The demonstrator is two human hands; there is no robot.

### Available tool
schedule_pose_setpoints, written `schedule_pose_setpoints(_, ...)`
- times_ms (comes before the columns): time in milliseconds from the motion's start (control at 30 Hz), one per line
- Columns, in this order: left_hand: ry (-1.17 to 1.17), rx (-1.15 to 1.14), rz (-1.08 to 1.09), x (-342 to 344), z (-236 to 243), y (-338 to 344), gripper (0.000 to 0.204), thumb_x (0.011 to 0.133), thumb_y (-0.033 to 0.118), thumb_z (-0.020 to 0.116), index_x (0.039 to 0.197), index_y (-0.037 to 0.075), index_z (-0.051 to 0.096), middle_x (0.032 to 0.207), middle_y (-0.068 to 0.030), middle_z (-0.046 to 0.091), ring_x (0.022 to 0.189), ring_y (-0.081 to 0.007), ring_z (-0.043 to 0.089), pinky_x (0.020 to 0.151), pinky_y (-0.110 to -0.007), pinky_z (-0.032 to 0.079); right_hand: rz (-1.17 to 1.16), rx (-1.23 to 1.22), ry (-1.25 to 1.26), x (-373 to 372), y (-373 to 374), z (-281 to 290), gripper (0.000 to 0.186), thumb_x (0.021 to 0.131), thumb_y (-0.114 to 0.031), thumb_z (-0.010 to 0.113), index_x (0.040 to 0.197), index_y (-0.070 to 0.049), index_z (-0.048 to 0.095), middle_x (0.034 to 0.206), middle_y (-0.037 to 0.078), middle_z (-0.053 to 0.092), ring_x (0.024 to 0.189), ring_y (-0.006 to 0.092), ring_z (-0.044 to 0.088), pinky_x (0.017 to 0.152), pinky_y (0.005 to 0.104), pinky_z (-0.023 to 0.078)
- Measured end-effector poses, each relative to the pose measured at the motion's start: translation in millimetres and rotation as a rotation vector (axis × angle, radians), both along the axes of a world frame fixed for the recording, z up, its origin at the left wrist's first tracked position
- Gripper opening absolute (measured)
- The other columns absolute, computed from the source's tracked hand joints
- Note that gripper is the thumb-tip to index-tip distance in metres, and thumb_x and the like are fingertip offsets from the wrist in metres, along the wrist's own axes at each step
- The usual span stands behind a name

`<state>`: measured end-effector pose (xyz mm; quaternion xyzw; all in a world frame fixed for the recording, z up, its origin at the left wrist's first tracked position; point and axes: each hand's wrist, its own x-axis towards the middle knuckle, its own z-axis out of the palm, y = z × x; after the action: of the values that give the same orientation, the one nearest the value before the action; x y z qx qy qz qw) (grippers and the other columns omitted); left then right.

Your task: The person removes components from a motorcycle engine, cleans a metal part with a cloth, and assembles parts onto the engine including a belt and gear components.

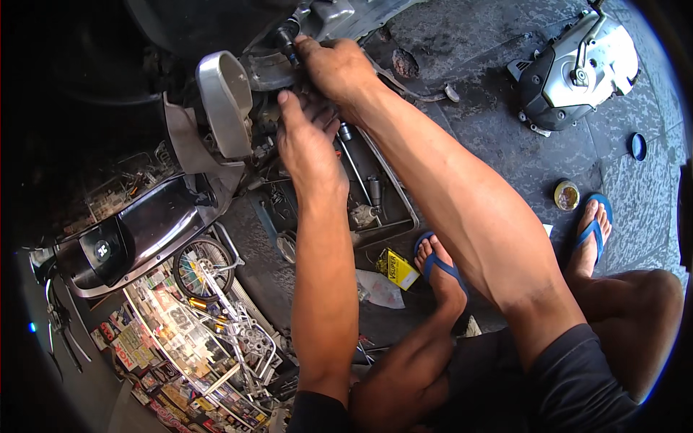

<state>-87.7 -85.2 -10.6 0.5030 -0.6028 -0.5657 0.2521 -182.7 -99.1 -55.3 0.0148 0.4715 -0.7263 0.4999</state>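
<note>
Bottom of frame: black sleeves point(577, 379) on both arms, forearms running up to the top centre. Left foot near centre-bottom, right foot at the right, both in blue flip-flops point(596, 235). Just left of the left foot, a yellow-and-black cardboard box point(398, 268), tilted, beside a whitish crumpled sheet point(382, 292).

Above these, mid-frame, a dark rectangular tray point(413, 215) lies on the dark, worn floor point(476, 65); in it, a long silver metal bar with a socket end point(354, 160), plus other small metal parts.

Left hand point(312, 148), upper centre: half open, thumb raised apart from the bent fingers, under the machine's edge. Right hand point(336, 68), just above it: curled, fingertips at a dark cylindrical tool-like piece point(288, 47); can't tell if it's gripped, fingers partly hidden. That piece sits at top centre, against the machine's metal parts.

Left of the hands, a silver-grey elongated metal cover point(222, 108); lower left, a glossy black curved panel point(155, 234) and a spoked wheel point(204, 265).

Right side: a round container with amber contents point(567, 195), a dark blue round cap point(637, 146), and at upper right a silver-and-black engine cover point(581, 72).
</note>
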Motion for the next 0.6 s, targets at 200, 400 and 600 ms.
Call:
schedule_pose_setpoints(200,-0.057,-0.044,0.038,-56.1,9.0,-49.5,0.055,0.105,0.042,0.036,0.126,-0.006,0.053,0.122,-0.0179,0.060,0.109,-0.0276,0.060,0.090,-0.042,0.049,-0.239,0.153,0.489,-10.7,4.5,0.7,0.030,0.087,-0.025,0.069,0.093,0.005,0.072,0.091,0.030,0.069,0.093,0.0444,0.068,0.084,0.0468,0.054)
schedule_pose_setpoints(400,-0.020,-0.091,0.053,-79.4,-5.4,-62.2,0.040,0.105,0.033,0.039,0.112,0.000,0.061,0.104,-0.0101,0.067,0.090,-0.0215,0.066,0.077,-0.035,0.055,-0.230,0.230,0.892,-24.7,-5.7,-10.0,0.023,0.084,-0.019,0.067,0.084,0.002,0.073,0.084,0.031,0.067,0.085,0.0453,0.068,0.079,0.0487,0.055)
schedule_pose_setpoints(600,0.008,-0.138,0.049,-78.6,-10.6,-60.9,0.042,0.105,0.032,0.038,0.114,-0.002,0.060,0.104,-0.0122,0.066,0.087,-0.0230,0.067,0.069,-0.034,0.055,-0.173,0.194,0.912,-27.5,-8.8,-14.6,0.023,0.087,-0.020,0.063,0.086,-0.001,0.075,0.083,0.027,0.069,0.083,0.0434,0.069,0.078,0.0481,0.055)
